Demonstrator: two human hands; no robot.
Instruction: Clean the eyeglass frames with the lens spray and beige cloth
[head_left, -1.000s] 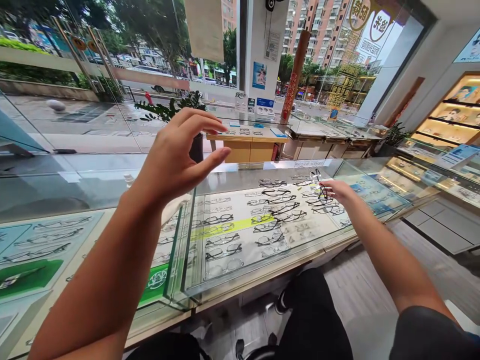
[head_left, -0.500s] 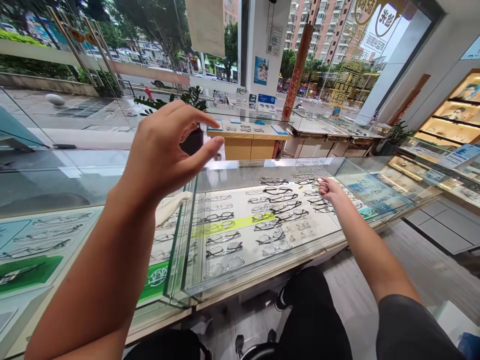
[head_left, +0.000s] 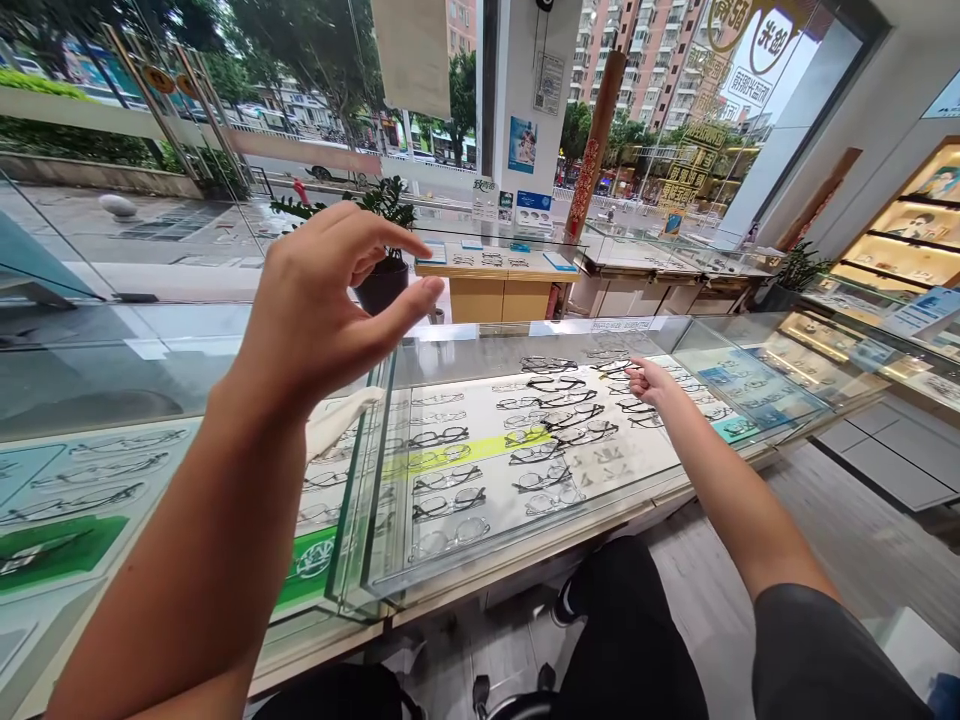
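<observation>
My left hand [head_left: 322, 290] is raised at the left above the counter, thumb and index finger apart in a C shape, with nothing between them. My right hand [head_left: 648, 382] reaches over the far right part of the display case [head_left: 465, 350], fingers curled in. Its fingertips meet the end of a dark pair of eyeglasses [head_left: 616, 369]; whether they grip it is too small to tell. Several rows of eyeglasses [head_left: 543, 478] lie on the white base, some across a yellow-green strip [head_left: 427, 457].
A cream cloth-like item [head_left: 341, 422] lies left of the glass divider. Another case with a green tray [head_left: 56, 552] stands at the left. Behind are a potted plant [head_left: 382, 285] and a wooden display table [head_left: 495, 292]. A stool [head_left: 517, 705] is below.
My right hand has shifted slightly left over the eyeglasses, its fingers still curled. My left hand keeps its raised C shape, slightly further left.
</observation>
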